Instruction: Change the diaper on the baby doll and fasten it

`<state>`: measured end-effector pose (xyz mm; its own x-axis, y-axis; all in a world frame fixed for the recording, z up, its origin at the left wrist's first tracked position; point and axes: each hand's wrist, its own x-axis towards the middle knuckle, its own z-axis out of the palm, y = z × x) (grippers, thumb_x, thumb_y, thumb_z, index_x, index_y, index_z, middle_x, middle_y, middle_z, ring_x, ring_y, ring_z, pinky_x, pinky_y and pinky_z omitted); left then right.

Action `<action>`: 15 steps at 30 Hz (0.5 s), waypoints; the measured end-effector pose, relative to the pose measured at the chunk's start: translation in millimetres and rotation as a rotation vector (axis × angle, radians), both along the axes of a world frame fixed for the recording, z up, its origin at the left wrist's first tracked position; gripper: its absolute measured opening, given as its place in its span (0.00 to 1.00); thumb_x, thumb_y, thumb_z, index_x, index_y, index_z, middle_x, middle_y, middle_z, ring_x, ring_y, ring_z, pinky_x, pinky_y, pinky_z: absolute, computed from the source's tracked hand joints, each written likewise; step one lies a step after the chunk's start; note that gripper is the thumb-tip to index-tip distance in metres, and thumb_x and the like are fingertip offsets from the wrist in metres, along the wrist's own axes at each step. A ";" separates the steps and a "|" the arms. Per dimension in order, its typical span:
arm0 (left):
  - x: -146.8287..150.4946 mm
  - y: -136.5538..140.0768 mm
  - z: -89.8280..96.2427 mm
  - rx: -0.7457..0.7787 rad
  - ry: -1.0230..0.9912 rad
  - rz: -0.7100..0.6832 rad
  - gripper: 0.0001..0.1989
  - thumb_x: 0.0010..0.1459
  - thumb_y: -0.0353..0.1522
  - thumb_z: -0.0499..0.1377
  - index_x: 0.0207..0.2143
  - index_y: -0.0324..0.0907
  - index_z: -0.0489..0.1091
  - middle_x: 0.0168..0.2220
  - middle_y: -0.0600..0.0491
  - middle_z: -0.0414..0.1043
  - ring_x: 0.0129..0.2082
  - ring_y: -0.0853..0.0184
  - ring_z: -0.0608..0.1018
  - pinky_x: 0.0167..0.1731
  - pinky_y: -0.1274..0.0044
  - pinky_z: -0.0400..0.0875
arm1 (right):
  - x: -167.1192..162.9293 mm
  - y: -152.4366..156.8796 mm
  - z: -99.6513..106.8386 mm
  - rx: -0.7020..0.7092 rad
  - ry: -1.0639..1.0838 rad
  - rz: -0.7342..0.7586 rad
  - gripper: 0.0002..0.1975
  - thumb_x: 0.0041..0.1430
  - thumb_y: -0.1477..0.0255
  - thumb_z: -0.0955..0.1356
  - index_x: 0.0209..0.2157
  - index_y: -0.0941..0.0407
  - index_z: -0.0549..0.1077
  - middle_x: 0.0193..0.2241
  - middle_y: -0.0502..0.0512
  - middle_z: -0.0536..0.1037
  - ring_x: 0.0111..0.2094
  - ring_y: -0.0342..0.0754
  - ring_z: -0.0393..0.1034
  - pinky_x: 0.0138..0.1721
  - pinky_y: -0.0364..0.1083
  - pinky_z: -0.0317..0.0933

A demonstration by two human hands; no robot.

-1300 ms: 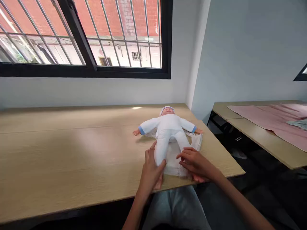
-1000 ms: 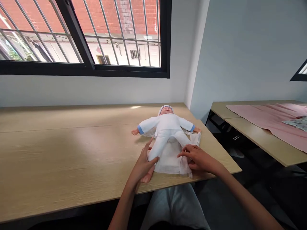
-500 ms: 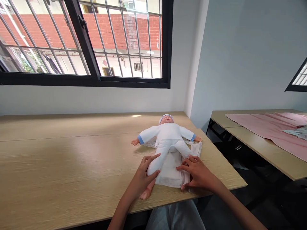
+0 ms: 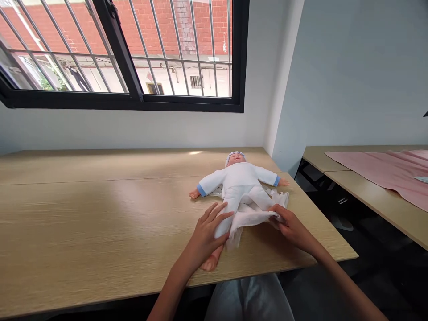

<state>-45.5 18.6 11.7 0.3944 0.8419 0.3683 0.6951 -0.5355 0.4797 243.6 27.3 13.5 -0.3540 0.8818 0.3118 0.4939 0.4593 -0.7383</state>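
Note:
A baby doll (image 4: 239,176) in a white suit with blue cuffs and a white cap lies on its back, arms out, its feet toward me. My left hand (image 4: 212,227) rests across the doll's leg at the left, fingers spread and thumb apart. One bare foot (image 4: 210,262) shows below that hand. Beneath the doll's hips is a white diaper (image 4: 252,217), its front part raised between the legs. My right hand (image 4: 286,223) pinches the right corner of this raised part. The doll's other lower leg is hidden behind the diaper and my right hand.
The wooden table (image 4: 100,232) ends just right of the doll and close in front of me. Across a gap at the right stands another table (image 4: 368,183) with a pink cloth (image 4: 388,171). A barred window (image 4: 180,49) is in the wall behind.
The diaper's front part lay flat between the legs; now my right hand has gripped its corner and lifted it. My left hand stays on the leg. The camera view has tilted down slightly.

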 end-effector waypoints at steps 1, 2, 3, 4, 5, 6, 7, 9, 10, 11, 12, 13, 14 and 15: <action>3.2 0.3 2.3 0.011 0.018 0.011 0.23 0.53 0.28 0.58 0.52 0.53 0.67 0.61 0.53 0.59 0.63 0.56 0.57 0.60 0.60 0.56 | -1.7 0.6 0.3 -0.020 0.037 -0.028 0.08 0.62 0.67 0.61 0.32 0.55 0.68 0.30 0.51 0.70 0.32 0.46 0.63 0.35 0.43 0.58; 7.8 0.5 4.9 0.017 0.023 0.026 0.23 0.51 0.27 0.59 0.51 0.52 0.68 0.60 0.53 0.60 0.62 0.56 0.57 0.59 0.60 0.57 | -4.3 1.7 0.9 -0.036 0.080 -0.066 0.11 0.63 0.64 0.61 0.32 0.56 0.68 0.29 0.50 0.70 0.31 0.45 0.63 0.34 0.43 0.58; 13.9 1.0 7.4 0.021 0.016 0.044 0.24 0.50 0.27 0.60 0.50 0.51 0.68 0.59 0.52 0.61 0.61 0.56 0.58 0.58 0.60 0.58 | -7.7 3.4 1.8 -0.049 0.129 -0.114 0.13 0.63 0.62 0.61 0.32 0.56 0.68 0.29 0.50 0.70 0.31 0.46 0.63 0.34 0.43 0.58; 21.1 1.9 9.8 0.025 -0.001 0.068 0.24 0.47 0.27 0.61 0.49 0.50 0.68 0.57 0.50 0.62 0.60 0.55 0.60 0.57 0.60 0.60 | -11.9 5.9 3.3 -0.056 0.176 -0.166 0.15 0.63 0.60 0.61 0.32 0.56 0.68 0.29 0.50 0.70 0.31 0.46 0.63 0.34 0.43 0.58; 29.1 3.6 11.8 0.030 -0.025 0.101 0.24 0.46 0.27 0.62 0.47 0.48 0.68 0.55 0.49 0.63 0.58 0.54 0.61 0.55 0.60 0.61 | -16.7 9.1 5.4 -0.056 0.217 -0.214 0.17 0.62 0.57 0.60 0.32 0.56 0.68 0.29 0.51 0.71 0.31 0.46 0.63 0.33 0.43 0.58; 37.3 6.2 13.3 0.035 -0.055 0.142 0.22 0.45 0.27 0.62 0.46 0.46 0.69 0.53 0.48 0.64 0.56 0.54 0.63 0.54 0.60 0.62 | -21.9 13.1 8.2 -0.047 0.250 -0.254 0.18 0.62 0.56 0.60 0.33 0.57 0.69 0.29 0.51 0.71 0.31 0.46 0.63 0.33 0.43 0.58; 45.0 10.0 14.4 0.042 -0.091 0.186 0.19 0.46 0.27 0.62 0.43 0.44 0.70 0.50 0.47 0.65 0.53 0.54 0.64 0.52 0.61 0.63 | -27.4 17.9 11.6 -0.028 0.272 -0.285 0.20 0.61 0.54 0.60 0.33 0.57 0.69 0.28 0.51 0.72 0.30 0.46 0.63 0.32 0.43 0.57; 56.9 20.6 15.9 0.063 -0.181 0.256 0.10 0.49 0.27 0.59 0.37 0.42 0.71 0.45 0.46 0.67 0.49 0.54 0.66 0.49 0.62 0.64 | -37.6 29.9 20.2 0.052 0.286 -0.334 0.21 0.61 0.53 0.59 0.31 0.57 0.68 0.26 0.51 0.71 0.28 0.46 0.62 0.30 0.43 0.56; 60.4 27.0 16.8 0.069 -0.239 0.273 0.07 0.50 0.28 0.57 0.33 0.41 0.71 0.43 0.46 0.68 0.48 0.54 0.66 0.49 0.63 0.65 | -41.9 37.2 25.0 0.114 0.281 -0.358 0.21 0.62 0.53 0.59 0.29 0.56 0.67 0.25 0.51 0.70 0.27 0.46 0.61 0.30 0.43 0.56; 62.3 33.9 18.2 0.063 -0.309 0.275 0.05 0.51 0.28 0.56 0.31 0.41 0.71 0.41 0.46 0.69 0.46 0.55 0.67 0.48 0.64 0.64 | -45.4 45.4 29.7 0.189 0.268 -0.384 0.21 0.62 0.53 0.58 0.27 0.56 0.65 0.25 0.51 0.69 0.27 0.46 0.61 0.31 0.44 0.56; 62.8 41.0 20.2 0.037 -0.386 0.261 0.05 0.52 0.29 0.55 0.29 0.41 0.71 0.39 0.46 0.70 0.45 0.55 0.68 0.47 0.64 0.65 | -48.1 54.6 34.2 0.266 0.247 -0.411 0.21 0.63 0.53 0.57 0.26 0.55 0.64 0.25 0.51 0.68 0.28 0.46 0.61 0.32 0.44 0.55; 62.3 48.2 23.1 -0.008 -0.470 0.237 0.05 0.53 0.29 0.54 0.28 0.41 0.70 0.37 0.47 0.71 0.44 0.56 0.69 0.46 0.65 0.65 | -49.8 64.6 38.2 0.334 0.228 -0.439 0.21 0.64 0.54 0.56 0.26 0.55 0.62 0.25 0.51 0.68 0.28 0.46 0.60 0.33 0.44 0.55; 61.2 55.5 26.7 -0.070 -0.559 0.215 0.06 0.53 0.30 0.54 0.27 0.41 0.70 0.34 0.47 0.71 0.42 0.56 0.70 0.44 0.67 0.66 | -50.9 75.4 41.5 0.381 0.212 -0.460 0.21 0.64 0.55 0.55 0.25 0.55 0.62 0.25 0.51 0.68 0.28 0.46 0.60 0.33 0.44 0.55; 60.0 62.9 30.9 -0.153 -0.647 0.201 0.07 0.54 0.32 0.54 0.27 0.41 0.69 0.32 0.48 0.72 0.41 0.57 0.71 0.42 0.69 0.67 | -51.3 86.5 44.1 0.398 0.204 -0.475 0.21 0.64 0.55 0.55 0.25 0.55 0.61 0.25 0.51 0.68 0.28 0.46 0.60 0.33 0.44 0.54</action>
